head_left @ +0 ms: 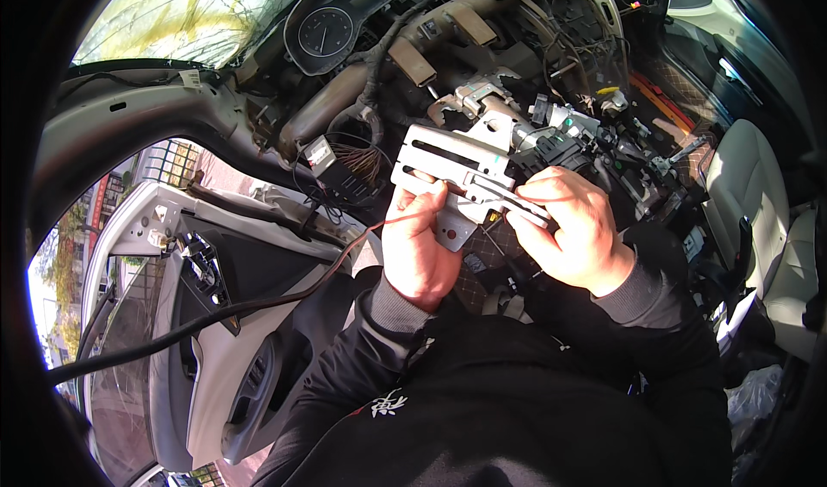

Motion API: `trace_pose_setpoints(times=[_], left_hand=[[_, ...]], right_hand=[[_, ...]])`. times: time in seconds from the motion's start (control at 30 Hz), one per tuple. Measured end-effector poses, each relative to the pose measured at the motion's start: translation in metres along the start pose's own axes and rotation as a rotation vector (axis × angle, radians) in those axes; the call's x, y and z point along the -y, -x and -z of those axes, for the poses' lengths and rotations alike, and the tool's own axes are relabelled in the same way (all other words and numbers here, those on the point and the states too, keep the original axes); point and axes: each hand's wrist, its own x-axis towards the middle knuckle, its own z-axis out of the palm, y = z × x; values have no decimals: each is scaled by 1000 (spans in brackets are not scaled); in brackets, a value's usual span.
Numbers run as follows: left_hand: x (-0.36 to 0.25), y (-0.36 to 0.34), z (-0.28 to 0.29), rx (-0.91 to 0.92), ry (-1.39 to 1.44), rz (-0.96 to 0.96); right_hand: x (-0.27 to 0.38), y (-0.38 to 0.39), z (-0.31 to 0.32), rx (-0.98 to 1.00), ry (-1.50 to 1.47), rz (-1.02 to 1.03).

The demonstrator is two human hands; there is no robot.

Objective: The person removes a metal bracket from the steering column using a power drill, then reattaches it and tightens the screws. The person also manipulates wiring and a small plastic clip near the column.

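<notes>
In the middle of the view is a silver slotted metal bracket [431, 165] with a thin ribbed strip along its right end. My left hand [419, 250] is closed on its lower left edge, thumb resting on the front. At the right end, my right hand [575, 228] pinches the narrow strip between thumb and fingers. A thin reddish-brown wire [366, 233] runs up across my left hand towards the bracket. Just beyond the bracket, a metal steering column part [487, 99] sticks out of the stripped dashboard.
Beyond lie an instrument cluster [327, 37], a wiring bundle [372, 78] and a bare cross beam [323, 125]. An open car door [228, 383] stands at left, with a black cable [207, 319] across it. Right are loose mechanical parts [624, 159] and a light seat [754, 194].
</notes>
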Motion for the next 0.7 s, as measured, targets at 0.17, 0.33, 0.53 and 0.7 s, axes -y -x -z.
trace_pose_setpoints(times=[0.17,0.33,0.53,0.7], left_hand=[[2,1,2,1,15,12],[2,-1,6,20,110,96],[2,-2,5,11,87,126],[1,-1,2,32,76,110]], right_hand=[[0,-1,-1,-10,-29,-9],[-1,0,-5,-53,-253,-23],[1,13,-7,-44,-503,-267],[-3,14,-10,-52,-447,-217]])
